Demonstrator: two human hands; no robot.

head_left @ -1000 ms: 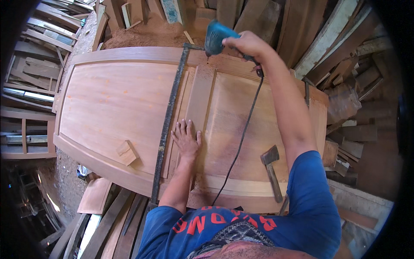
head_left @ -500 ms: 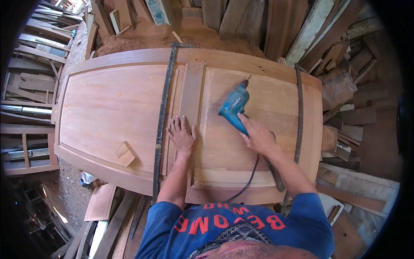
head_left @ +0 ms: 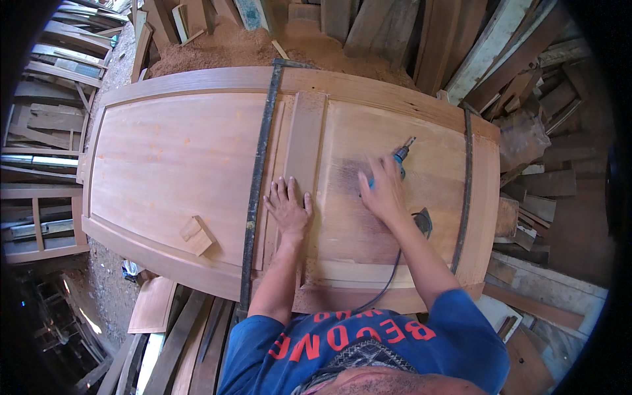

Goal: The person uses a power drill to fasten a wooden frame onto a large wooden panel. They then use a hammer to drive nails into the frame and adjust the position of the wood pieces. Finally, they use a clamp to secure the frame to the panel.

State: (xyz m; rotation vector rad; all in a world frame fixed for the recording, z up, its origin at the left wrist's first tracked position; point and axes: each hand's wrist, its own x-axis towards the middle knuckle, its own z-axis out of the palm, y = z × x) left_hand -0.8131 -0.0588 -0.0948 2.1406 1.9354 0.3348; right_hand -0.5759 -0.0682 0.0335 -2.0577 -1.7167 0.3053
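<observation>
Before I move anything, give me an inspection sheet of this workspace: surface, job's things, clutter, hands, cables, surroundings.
Surface: panelled wooden door, lying flat, reddish dust in places.
Job's things: blue drill, partly covered, bit pointing away from the person; left bar clamp and right bar clamp across the door.
Clutter: wooden block on the left panel; axe, partly hidden by the right forearm.
Hands: left hand flat, fingers spread; right hand blurred over the drill, grip unclear.
Cables: dark cord reaching the door's near edge; plug not seen.
Surroundings: sawdust heap beyond the door; boards stacked around.

red capital letters (head_left: 337,337) on blue shirt (head_left: 471,342)
</observation>
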